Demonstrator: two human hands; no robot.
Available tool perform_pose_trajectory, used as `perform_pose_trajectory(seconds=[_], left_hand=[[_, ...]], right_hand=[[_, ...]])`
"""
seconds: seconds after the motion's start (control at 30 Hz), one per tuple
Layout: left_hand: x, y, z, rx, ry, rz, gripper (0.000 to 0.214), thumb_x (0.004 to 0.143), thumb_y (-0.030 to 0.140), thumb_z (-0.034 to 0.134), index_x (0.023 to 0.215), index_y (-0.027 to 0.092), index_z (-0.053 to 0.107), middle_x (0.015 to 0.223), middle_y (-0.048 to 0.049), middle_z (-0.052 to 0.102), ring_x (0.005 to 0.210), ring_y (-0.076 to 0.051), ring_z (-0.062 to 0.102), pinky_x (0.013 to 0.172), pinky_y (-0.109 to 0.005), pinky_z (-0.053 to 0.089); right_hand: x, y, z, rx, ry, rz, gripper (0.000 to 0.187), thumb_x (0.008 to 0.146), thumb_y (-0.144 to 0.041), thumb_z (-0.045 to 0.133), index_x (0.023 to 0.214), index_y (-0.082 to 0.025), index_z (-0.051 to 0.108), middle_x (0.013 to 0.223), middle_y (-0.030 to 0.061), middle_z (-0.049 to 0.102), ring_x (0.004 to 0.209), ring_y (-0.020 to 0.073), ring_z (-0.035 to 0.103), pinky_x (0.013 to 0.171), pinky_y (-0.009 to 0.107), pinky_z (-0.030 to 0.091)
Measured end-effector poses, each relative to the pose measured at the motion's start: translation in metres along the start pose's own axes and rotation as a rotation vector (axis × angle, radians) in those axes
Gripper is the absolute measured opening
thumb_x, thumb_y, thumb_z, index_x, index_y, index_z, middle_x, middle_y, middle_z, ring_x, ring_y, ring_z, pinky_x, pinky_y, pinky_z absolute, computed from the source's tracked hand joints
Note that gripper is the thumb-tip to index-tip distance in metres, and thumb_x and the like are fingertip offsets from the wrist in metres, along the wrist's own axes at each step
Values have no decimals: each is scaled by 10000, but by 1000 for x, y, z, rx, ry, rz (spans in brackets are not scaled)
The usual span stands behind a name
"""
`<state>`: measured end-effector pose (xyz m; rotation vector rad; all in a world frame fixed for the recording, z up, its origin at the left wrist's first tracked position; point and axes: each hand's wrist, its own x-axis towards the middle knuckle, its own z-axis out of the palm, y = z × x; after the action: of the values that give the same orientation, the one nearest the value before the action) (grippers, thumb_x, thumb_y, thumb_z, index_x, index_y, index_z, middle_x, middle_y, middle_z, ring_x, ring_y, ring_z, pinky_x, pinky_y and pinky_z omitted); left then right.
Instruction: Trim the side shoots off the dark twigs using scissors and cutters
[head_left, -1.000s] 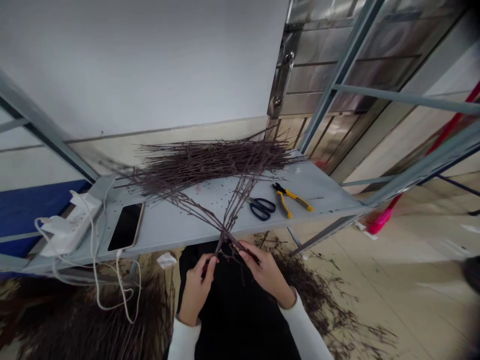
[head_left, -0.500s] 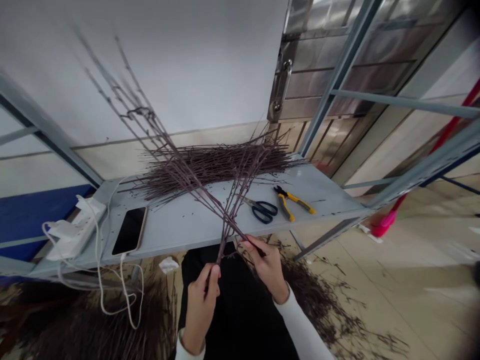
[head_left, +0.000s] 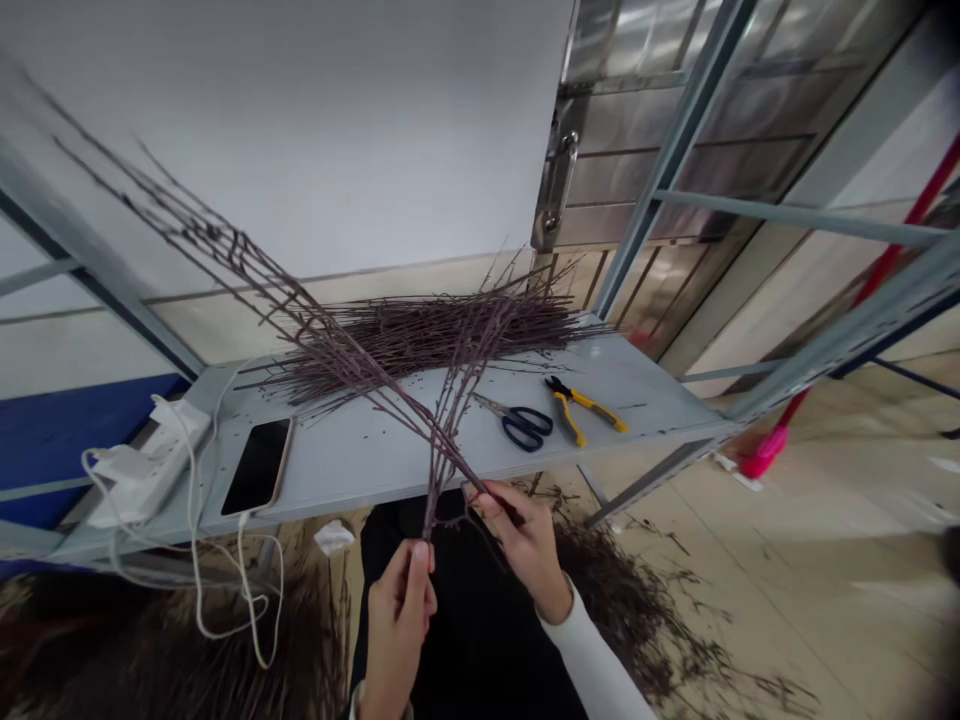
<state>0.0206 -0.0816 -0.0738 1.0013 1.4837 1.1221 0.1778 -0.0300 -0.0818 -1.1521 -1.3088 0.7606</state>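
Note:
My left hand (head_left: 403, 612) is closed around the base of a thin dark twig stem (head_left: 442, 440) that rises toward the shelf. My right hand (head_left: 523, 538) pinches the base of a long branching bundle of dark twigs (head_left: 277, 295) that slants up and to the left, over the shelf and in front of the white wall. The two stems cross just above my hands. A large pile of similar twigs (head_left: 427, 335) lies along the back of the grey metal shelf (head_left: 360, 455).
On the shelf lie black-handled scissors (head_left: 521, 423), yellow-handled pliers (head_left: 581, 405), a dark phone (head_left: 257, 466) and a white power strip with cables (head_left: 146, 465). Twig scraps litter the floor (head_left: 637, 610). Metal rack uprights stand left and right; a red pole (head_left: 862, 300) leans at the right.
My right hand has lifted its branching twig bundle off the shelf and swung it up to the left. My left hand has dropped slightly lower with its stem.

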Motion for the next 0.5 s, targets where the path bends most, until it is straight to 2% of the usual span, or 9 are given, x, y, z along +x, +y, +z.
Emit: perform_pose_trajectory(seconds=[0.1,0.2,0.27,0.4,0.5], left_hand=[[7,6,5,-37,26,40,454,769,632,543,688,187,516,465,84,345,386,-51,267,344,-145,210],[11,11,12,-91,59,64,458,773,645,523,712,192,509,478,84,351,394,-56,287,344,-143,221],[13,13,17,-82,71,91,461,787,646,501,704,193,489,490,87,349,394,-51,287,348,-139,233],[15,15,23,30,73,117,479,792,669,458,709,198,489,496,86,368,372,-55,307,327,-146,255],[15,17,21,80,73,138,475,800,664,444,707,202,507,504,70,415,361,-66,344,327,-163,292]], right_hand=[[-4,-2,3,-45,-30,-58,170,892,-316,529,900,-186,638,757,36,700,679,156,661,639,237,524],[-9,0,9,-122,-12,-87,181,924,-320,454,885,-197,580,796,43,637,707,149,616,624,233,492],[-14,3,15,-167,-10,-48,211,943,-330,395,881,-204,553,788,40,609,691,148,600,586,226,469],[-22,6,23,-237,-4,61,267,963,-344,324,884,-208,539,638,-8,580,528,132,566,492,214,413],[-23,6,22,-288,33,42,288,959,-344,331,951,-197,578,676,14,633,545,138,604,518,217,440]])
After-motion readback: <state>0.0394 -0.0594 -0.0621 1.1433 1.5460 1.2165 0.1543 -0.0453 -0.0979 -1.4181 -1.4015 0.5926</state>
